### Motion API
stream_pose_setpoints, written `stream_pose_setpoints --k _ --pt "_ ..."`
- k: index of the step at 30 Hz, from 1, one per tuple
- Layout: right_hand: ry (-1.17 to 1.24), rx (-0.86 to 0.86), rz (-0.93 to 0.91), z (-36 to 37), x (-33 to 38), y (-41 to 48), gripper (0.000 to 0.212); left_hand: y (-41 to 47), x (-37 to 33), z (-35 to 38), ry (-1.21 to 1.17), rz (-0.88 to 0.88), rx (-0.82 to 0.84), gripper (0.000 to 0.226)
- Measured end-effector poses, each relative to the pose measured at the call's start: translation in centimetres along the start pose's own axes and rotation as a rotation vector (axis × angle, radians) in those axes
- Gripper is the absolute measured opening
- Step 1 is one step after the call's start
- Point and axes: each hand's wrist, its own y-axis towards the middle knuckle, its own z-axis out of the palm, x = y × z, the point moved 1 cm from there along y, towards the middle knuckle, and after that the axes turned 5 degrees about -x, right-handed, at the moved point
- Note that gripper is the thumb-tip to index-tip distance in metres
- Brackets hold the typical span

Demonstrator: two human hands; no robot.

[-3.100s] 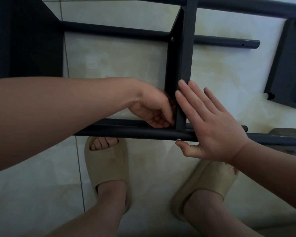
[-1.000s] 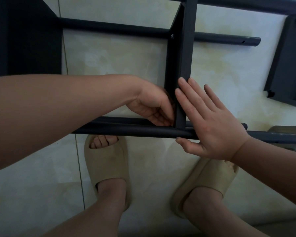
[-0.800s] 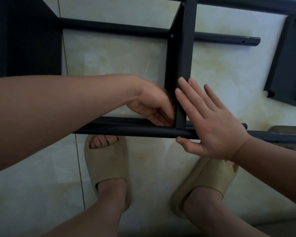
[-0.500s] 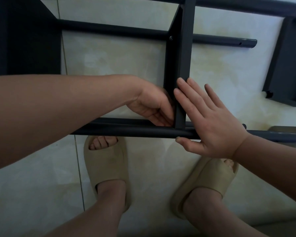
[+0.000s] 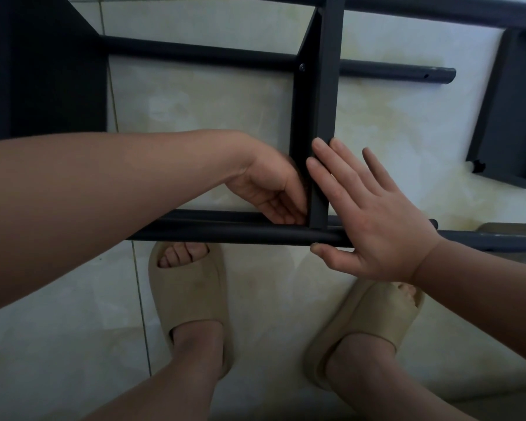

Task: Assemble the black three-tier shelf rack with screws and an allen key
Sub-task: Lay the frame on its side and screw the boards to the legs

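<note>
Black corner: left fingers [image 5: 289, 212] curl together into the angle where the shelf [image 5: 327, 101] meets the near tube [image 5: 219, 232]; whether they pinch anything cannot be told.
Right fingers [image 5: 337, 171]: straight, slightly spread, flat on the shelf's right face; thumb [image 5: 318, 247] under the near tube.
Change: both hands stay where they were half a second and three seconds ago; the rack is unmoved.
Left hand [image 5: 264, 186]: wrist bent, forearm crossing from the left over the tube.
Right hand [image 5: 377, 220]: palm against shelf and tube, forearm from lower right.
Rack [image 5: 49, 74]: on its side on the tile floor [image 5: 210, 117], just beyond two beige slippers [image 5: 189, 296]; screw [image 5: 302, 67] where the shelf meets the far tube [image 5: 195, 54]; loose panel [image 5: 510, 117] apart at right.
</note>
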Motion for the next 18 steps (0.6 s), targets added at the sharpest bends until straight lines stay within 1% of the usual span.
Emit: stream_pose_setpoints --k 2,9,14,18 --pt "0.0 0.002 0.001 -0.03 0.04 0.02 0.094 -0.04 -0.2 0.05 0.012 -0.018 -0.005 0.015" --pt "-0.004 0.006 0.002 -0.01 0.09 -0.01 0.094 0.09 -0.37 0.17 -0.001 -0.031 -0.012 0.02" --pt "0.0 0.001 0.001 0.05 0.17 -0.01 0.094 0.06 -0.52 0.19 0.0 -0.013 -0.005 0.018" --pt "-0.001 0.002 0.0 0.04 0.15 0.0 0.094 0.11 -0.32 0.18 -0.012 0.009 -0.006 0.028"
